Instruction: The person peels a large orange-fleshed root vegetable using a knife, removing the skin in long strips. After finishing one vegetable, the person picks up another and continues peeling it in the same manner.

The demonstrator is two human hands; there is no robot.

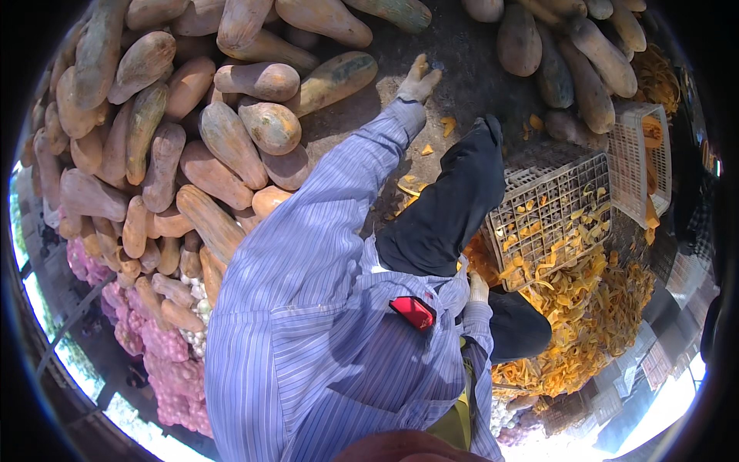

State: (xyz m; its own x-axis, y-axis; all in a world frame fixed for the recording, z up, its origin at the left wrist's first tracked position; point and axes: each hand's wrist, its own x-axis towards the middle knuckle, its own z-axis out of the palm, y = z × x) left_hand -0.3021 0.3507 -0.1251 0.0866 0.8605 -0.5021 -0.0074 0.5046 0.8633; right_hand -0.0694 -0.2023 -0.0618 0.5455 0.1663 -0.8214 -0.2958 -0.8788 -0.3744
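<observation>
My left hand (418, 82), in a pale, soiled glove, reaches out above the dark ground with its fingers apart and no squash in it. The nearest whole squash (340, 78) lies to its left, at the edge of a large heap. My right hand (478, 287), also gloved, is low between my legs, close to a peeled orange squash (480, 258). My sleeve and clothing partly hide that hand, and its grip on the squash cannot be made out. A plastic crate (551, 216) with peel strips stuck to its grid stands tilted just beyond.
Large heaps of squashes (222, 141) stand at the left and upper right. Orange peelings (577, 323) lie piled at the lower right. A second crate (629, 167) holds orange pieces. Pink net sacks (167, 369) are at the lower left. Peel scraps (448, 125) lie on the ground.
</observation>
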